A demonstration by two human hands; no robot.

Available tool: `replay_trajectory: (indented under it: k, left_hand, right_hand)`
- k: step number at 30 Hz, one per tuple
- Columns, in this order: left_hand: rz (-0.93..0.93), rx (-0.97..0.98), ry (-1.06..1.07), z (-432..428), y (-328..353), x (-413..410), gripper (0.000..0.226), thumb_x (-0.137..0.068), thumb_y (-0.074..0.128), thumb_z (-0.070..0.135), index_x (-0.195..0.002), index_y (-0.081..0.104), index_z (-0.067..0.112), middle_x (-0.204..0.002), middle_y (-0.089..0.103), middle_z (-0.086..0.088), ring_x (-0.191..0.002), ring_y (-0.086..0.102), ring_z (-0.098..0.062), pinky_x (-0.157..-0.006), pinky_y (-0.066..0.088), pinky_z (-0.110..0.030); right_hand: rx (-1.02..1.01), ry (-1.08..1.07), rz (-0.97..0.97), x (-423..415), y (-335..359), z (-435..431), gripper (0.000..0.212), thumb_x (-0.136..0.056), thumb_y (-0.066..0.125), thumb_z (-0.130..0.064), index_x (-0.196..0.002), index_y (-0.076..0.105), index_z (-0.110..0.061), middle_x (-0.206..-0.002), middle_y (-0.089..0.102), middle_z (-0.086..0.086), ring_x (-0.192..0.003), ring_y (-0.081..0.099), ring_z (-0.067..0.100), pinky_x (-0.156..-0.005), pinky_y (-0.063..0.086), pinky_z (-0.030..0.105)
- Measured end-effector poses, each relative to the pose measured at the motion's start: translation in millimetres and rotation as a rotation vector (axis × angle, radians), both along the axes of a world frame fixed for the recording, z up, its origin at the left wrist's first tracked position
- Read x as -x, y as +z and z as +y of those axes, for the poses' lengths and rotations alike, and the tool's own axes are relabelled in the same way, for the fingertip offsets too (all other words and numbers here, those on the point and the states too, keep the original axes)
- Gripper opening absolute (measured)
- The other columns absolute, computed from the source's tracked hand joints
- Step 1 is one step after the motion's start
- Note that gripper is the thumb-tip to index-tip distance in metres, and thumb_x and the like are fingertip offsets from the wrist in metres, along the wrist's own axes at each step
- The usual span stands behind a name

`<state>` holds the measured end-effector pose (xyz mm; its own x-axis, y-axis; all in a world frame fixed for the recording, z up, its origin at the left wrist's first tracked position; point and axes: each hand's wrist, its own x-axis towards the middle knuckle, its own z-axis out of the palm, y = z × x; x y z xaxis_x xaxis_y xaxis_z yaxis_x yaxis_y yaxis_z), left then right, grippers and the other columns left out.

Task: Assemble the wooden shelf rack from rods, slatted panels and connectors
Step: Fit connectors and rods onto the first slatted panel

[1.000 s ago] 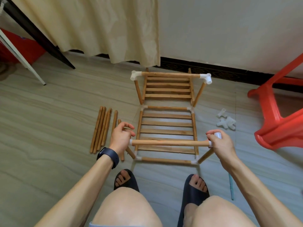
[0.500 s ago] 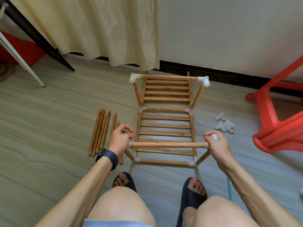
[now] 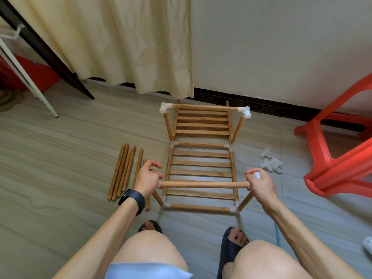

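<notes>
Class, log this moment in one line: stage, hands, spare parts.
stage: rod held across rack | left hand: holds rod end | right hand: grips connector | spare: loose rods, loose connectors

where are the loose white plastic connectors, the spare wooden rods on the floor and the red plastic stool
loose white plastic connectors (image 3: 270, 164), head view, middle of the cluster
spare wooden rods (image 3: 122, 172), head view, midway along the bundle
red plastic stool (image 3: 340, 176), head view, its lower rim

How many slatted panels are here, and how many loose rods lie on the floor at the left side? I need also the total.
Slatted panels: 2
Loose rods: 6
Total: 8
</notes>
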<state>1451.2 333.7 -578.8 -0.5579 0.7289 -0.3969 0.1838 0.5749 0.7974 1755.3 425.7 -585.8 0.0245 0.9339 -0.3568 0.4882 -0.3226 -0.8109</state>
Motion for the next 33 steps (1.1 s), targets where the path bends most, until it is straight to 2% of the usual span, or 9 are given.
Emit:
replay_trajectory:
  k: [4,8,13,18,20,23,26,28,33]
  left_hand:
    - [0.096,0.06,-0.187,0.1,0.8,11.1,0.02,-0.1,0.054,0.016,-0.119,0.053,0.025,-0.109,0.062,-0.001,-0.091,0.062,-0.015,-0.064,0.048,-0.024]
    - [0.222,0.108,-0.398,23.3,10.7,27.2,0.041,-0.097,0.061,0.034,-0.135,0.049,0.023,-0.131,0.054,0.0,-0.117,0.054,-0.018,-0.094,0.048,-0.031]
    - [0.267,0.112,-0.379,93.0,34.7,55.4,0.062,-0.095,0.063,0.043,-0.149,0.036,0.027,-0.155,0.035,-0.008,-0.136,0.043,-0.028,-0.109,0.04,-0.043]
    - [0.284,0.06,-0.296,175.0,41.8,80.4,0.082,-0.093,0.068,0.035,-0.157,0.017,0.03,-0.162,0.017,-0.012,-0.144,0.031,-0.035,-0.115,0.032,-0.046]
    - [0.312,0.058,-0.298,202.1,34.0,87.5,0.084,-0.095,0.066,0.031,-0.159,0.012,0.028,-0.163,0.018,-0.013,-0.145,0.03,-0.035,-0.116,0.03,-0.046]
    - [0.378,0.104,-0.328,227.8,15.5,90.0,0.07,-0.104,0.05,0.03,-0.16,0.01,0.021,-0.156,0.038,-0.015,-0.138,0.044,-0.035,-0.109,0.038,-0.042]
    - [0.448,0.08,-0.319,231.2,-5.4,82.5,0.055,-0.108,0.038,0.031,-0.158,0.019,0.02,-0.13,0.061,-0.015,-0.115,0.061,-0.035,-0.085,0.047,-0.037]
    - [0.437,0.028,-0.285,225.6,-17.7,77.2,0.05,-0.108,0.037,0.028,-0.155,0.022,0.023,-0.114,0.066,-0.01,-0.101,0.066,-0.031,-0.073,0.046,-0.034]
    - [0.441,-0.006,-0.269,216.2,-22.6,72.3,0.05,-0.107,0.04,0.023,-0.153,0.021,0.025,-0.102,0.068,-0.012,-0.076,0.062,-0.023,-0.06,0.046,-0.033]
  right_hand:
    - [-0.023,0.082,-0.127,-1.3,5.4,1.3,0.005,-0.098,0.057,-0.026,-0.101,0.06,-0.024,-0.098,0.065,0.0,-0.091,0.061,0.021,-0.077,0.05,0.038]
    - [-0.047,0.274,-0.344,1.4,15.3,23.7,0.04,-0.091,0.07,-0.035,-0.125,0.053,-0.024,-0.121,0.057,-0.005,-0.109,0.058,0.016,-0.094,0.05,0.041]
    - [-0.127,0.26,-0.345,19.5,26.9,90.8,0.069,-0.089,0.068,-0.048,-0.145,0.039,-0.021,-0.148,0.044,0.009,-0.131,0.049,0.027,-0.107,0.044,0.051]
    - [-0.17,0.232,-0.33,40.4,28.9,176.8,0.096,-0.088,0.071,-0.045,-0.159,0.009,-0.027,-0.163,0.022,0.014,-0.145,0.032,0.036,-0.116,0.032,0.053]
    - [-0.153,0.254,-0.342,47.9,26.1,204.5,0.1,-0.09,0.07,-0.04,-0.16,0.0,-0.026,-0.164,0.023,0.014,-0.146,0.031,0.036,-0.116,0.031,0.051]
    - [-0.096,0.299,-0.408,55.5,16.8,226.9,0.085,-0.1,0.057,-0.028,-0.16,-0.003,-0.023,-0.15,0.044,0.023,-0.126,0.053,0.042,-0.103,0.043,0.046]
    - [-0.157,0.274,-0.456,57.9,2.1,231.0,0.068,-0.102,0.042,-0.014,-0.159,0.006,-0.019,-0.114,0.063,0.025,-0.087,0.059,0.038,-0.078,0.047,0.041]
    - [-0.19,0.256,-0.464,59.3,-5.0,230.8,0.06,-0.101,0.039,-0.01,-0.155,0.014,-0.015,-0.099,0.06,0.021,-0.081,0.055,0.036,-0.073,0.043,0.039]
    - [-0.169,0.277,-0.469,64.0,-5.0,239.3,0.049,-0.103,0.038,-0.015,-0.149,0.02,-0.012,-0.095,0.06,0.021,-0.082,0.057,0.038,-0.07,0.04,0.039]
